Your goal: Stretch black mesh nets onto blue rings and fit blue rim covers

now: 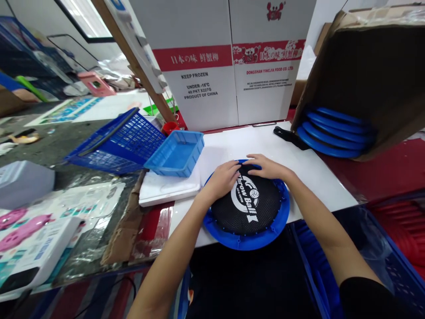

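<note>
A round blue plastic throw-ball disc [246, 242] with a black mesh center [265, 208] lies in front of me, its near edge reaching past the edge of the white table. White "Throw Ball" lettering is printed on the mesh. My left hand [226, 178] grips the far left part, its fingers bent at the mesh edge by the rim. Across a small gap, my right hand [267, 166] holds the far rim, fingers over the edge and thumb on the mesh. The fingertips are partly hidden, so anything small between them cannot be made out.
A light blue tray [179, 170] and a tilted blue basket [133, 137] stand to the left. Blue rings [335, 133] are stacked in an open carton [372, 66] at right. A black strap [288, 136] lies nearby. Tall white cartons [212, 106] stand behind. A blue crate [392, 248] sits low right.
</note>
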Demonstrator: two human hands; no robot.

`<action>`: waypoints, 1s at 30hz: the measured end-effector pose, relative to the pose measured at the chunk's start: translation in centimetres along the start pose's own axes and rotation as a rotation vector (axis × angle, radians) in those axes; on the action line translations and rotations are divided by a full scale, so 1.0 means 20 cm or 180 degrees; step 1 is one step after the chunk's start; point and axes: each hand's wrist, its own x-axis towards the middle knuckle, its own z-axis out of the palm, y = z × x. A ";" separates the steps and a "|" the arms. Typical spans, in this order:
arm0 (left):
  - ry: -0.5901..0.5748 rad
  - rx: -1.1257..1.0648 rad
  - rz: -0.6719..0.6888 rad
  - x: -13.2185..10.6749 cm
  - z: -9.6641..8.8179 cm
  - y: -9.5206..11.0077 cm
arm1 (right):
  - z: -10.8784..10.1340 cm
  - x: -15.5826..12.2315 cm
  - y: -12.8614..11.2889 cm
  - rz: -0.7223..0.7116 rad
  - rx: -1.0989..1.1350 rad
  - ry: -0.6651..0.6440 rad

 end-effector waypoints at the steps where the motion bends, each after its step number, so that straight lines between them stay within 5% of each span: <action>1: -0.0136 0.0030 0.0091 0.02 0.00 0.00 | 0.03 0.02 0.00 -0.0035 -0.0013 -0.0047; 9: -0.0359 0.0416 0.0329 0.10 0.04 -0.03 | 0.09 0.04 0.00 -0.0179 -0.0072 0.0051; 16: -0.0154 0.0188 0.0364 0.00 0.04 -0.08 | 0.07 0.06 -0.03 -0.0227 -0.0269 -0.0076; 19: -0.0130 0.0216 0.0287 -0.07 0.01 -0.13 | -0.13 0.04 0.06 0.0078 -0.0313 0.0673; 24: -0.0390 0.0243 0.0055 -0.07 0.01 -0.17 | -0.71 -0.17 0.34 0.1863 -0.1597 0.3167; 27: -0.0449 0.0208 -0.0075 -0.02 0.03 -0.16 | -0.91 -0.36 0.50 0.3026 -0.2099 0.3080; 30: -0.0253 0.0057 -0.0058 0.01 0.03 -0.15 | -0.96 -0.49 0.59 0.3244 -0.2467 0.2281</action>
